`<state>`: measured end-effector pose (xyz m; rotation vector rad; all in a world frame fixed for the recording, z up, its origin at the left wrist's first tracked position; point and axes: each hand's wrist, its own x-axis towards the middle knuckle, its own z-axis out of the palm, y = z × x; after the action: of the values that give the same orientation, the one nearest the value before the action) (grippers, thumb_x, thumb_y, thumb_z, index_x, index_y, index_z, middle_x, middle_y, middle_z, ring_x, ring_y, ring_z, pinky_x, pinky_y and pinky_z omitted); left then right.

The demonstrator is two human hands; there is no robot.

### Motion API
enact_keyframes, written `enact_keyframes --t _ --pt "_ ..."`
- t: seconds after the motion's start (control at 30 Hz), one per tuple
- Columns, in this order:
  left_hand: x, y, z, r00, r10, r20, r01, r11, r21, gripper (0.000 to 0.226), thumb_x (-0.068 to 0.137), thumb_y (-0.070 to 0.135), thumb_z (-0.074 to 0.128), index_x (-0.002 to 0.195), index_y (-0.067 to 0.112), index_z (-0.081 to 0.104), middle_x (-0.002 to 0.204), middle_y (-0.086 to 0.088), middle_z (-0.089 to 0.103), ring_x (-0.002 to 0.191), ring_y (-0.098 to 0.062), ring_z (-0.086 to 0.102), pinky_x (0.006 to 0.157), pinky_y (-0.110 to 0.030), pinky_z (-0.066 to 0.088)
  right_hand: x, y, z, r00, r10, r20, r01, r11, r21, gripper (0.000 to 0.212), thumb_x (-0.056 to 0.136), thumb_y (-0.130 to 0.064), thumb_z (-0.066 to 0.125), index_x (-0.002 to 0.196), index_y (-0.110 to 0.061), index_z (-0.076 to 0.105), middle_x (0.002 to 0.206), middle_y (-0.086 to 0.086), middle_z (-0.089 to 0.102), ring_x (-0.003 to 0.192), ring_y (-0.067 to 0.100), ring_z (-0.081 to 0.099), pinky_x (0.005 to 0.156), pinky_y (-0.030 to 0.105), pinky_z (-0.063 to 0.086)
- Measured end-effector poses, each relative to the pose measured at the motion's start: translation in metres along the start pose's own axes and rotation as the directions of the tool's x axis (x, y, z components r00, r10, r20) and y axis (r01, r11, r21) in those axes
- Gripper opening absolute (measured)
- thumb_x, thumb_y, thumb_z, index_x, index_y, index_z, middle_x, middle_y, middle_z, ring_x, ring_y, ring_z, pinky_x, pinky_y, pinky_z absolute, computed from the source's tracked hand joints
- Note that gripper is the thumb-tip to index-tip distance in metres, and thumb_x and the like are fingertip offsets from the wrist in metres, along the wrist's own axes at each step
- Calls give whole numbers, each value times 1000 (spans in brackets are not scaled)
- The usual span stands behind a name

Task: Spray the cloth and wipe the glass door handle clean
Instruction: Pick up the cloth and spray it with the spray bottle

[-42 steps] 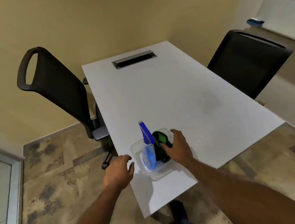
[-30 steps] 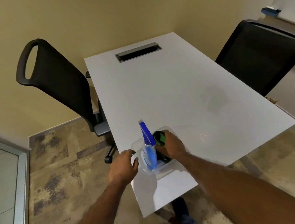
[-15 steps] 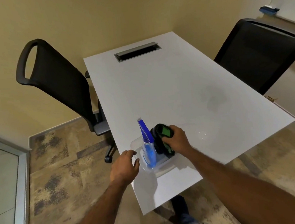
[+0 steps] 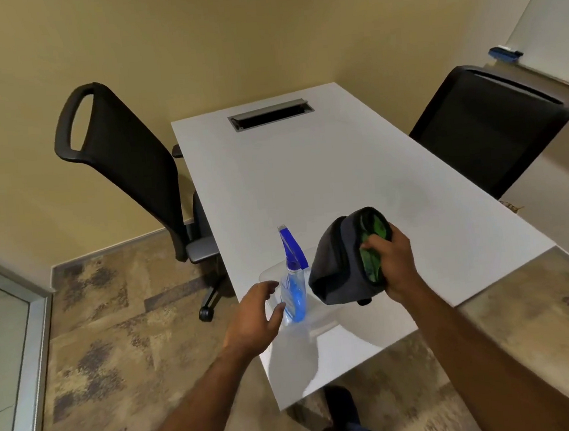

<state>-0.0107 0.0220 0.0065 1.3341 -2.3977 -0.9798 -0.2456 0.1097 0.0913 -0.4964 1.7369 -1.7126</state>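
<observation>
Lifted clear of the clear plastic tub (image 4: 319, 318) since a moment ago, the folded grey-and-green cloth (image 4: 341, 265) now hangs above the white desk (image 4: 324, 177), clenched in the right hand (image 4: 395, 264). At its nine o'clock the blue spray bottle (image 4: 294, 283) stands upright in the tub. Further toward nine o'clock the left hand (image 4: 256, 317) hovers with fingers spread and empty, just beside the bottle.

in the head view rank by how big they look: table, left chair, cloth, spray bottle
1. table
2. left chair
3. cloth, held up nearer the camera, so flattered
4. spray bottle
</observation>
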Motion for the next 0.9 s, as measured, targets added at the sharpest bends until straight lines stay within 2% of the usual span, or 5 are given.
enact_keyframes --t 0.17,0.3,0.5,0.6,0.9 --pt "-25 19 -18 962 240 -127 -267 920 -287 57 87 59 61 136 40 38 134 24 52 116 -1 57 92 -11 49 -32 -32 3 1000 -1 14 -1 995 101 24 62 -10 56 85 -6 58 75 10 52 70 27 49 61 32 42" --pt "-38 36 -33 924 347 -162 -383 829 -407 80 76 48 78 142 37 35 139 42 37 126 7 48 93 -1 41 -52 -53 17 997 6 71 -19 982 186 16 61 -9 53 77 -10 54 70 8 49 64 24 49 59 29 41" --pt "-47 51 -58 841 486 -236 -539 728 -424 118 62 36 92 155 21 22 160 1 28 145 -18 37 114 -29 40 -77 -60 66 977 -3 214 -38 982 185 24 61 -9 54 84 -8 61 78 12 56 70 25 55 60 30 48" --pt "-49 42 -66 837 463 -291 -545 756 -363 122 60 35 96 155 20 20 158 -2 29 144 -21 37 113 -35 43 -85 -58 91 961 15 275 -65 982 174 28 61 -11 55 88 -7 63 78 12 60 69 24 59 58 31 52" --pt "-57 15 -88 823 368 -434 -527 781 -336 93 76 25 78 152 6 29 151 -14 34 140 -35 41 104 -53 48 -93 -60 134 896 -14 443 -86 975 204 33 65 -12 58 97 -7 65 83 13 65 73 24 66 61 33 56"
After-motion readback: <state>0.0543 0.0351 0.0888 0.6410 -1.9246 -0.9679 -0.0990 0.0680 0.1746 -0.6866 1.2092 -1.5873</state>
